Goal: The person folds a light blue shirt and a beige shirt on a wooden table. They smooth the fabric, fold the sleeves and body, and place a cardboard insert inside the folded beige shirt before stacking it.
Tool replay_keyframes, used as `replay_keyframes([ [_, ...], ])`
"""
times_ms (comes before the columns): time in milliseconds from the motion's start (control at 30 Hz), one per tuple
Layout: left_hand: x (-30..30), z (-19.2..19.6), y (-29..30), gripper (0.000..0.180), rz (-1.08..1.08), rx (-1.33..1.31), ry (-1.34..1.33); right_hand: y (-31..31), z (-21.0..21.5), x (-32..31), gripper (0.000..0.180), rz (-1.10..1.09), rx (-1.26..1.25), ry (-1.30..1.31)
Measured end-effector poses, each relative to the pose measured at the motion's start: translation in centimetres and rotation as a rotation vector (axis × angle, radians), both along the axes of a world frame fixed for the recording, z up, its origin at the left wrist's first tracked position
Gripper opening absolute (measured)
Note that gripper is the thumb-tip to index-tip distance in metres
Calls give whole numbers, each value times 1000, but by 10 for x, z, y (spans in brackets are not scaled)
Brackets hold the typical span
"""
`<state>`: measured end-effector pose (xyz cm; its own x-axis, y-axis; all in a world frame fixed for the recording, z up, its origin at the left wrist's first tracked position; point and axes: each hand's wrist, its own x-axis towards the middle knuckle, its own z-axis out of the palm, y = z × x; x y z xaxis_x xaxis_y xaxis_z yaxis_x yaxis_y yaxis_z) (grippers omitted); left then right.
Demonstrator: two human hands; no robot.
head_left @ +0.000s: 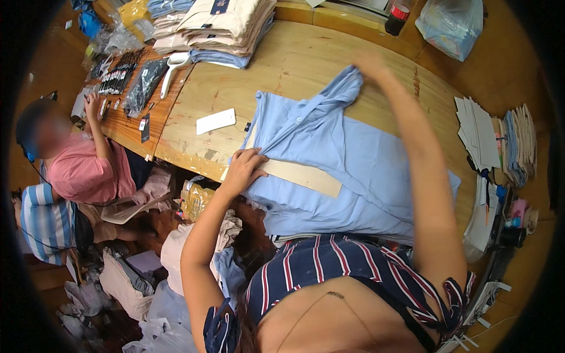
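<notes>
A light blue button-up shirt (pixel 376 165) lies spread on the wooden table in front of me. A flat beige cardboard strip (pixel 312 178) rests on it, partly covered by a fold of cloth. At the shirt's left end, my left hand (pixel 241 170) has its bent fingers closed on the cloth beside the strip. My right hand (pixel 371 66), somewhat blurred, reaches to the far side and grips a bunched part of the shirt, pulled up and away from me. The cloth stretches in creases between both hands. What lies under the shirt is hidden.
A white card (pixel 215 121) lies left of the shirt. Behind stand folded shirts (pixel 229 26), near a white handheld tool (pixel 172 73). A cola bottle (pixel 398 16) and plastic bag (pixel 450 26) are at the far edge. Another person (pixel 82 162) sits at left.
</notes>
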<state>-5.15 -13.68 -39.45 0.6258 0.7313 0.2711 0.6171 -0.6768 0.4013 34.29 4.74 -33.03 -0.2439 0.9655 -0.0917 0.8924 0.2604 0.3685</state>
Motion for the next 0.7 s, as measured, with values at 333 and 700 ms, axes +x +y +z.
replay_keyframes([
  [333, -3, 10, 2, 72, 82, -204, -48, -253, 173, -74, 25, 568, -383, 1237],
  [700, 28, 64, 60, 78, -129, -197, 476, -314, 79, -52, 32, -52, 47, 2192],
])
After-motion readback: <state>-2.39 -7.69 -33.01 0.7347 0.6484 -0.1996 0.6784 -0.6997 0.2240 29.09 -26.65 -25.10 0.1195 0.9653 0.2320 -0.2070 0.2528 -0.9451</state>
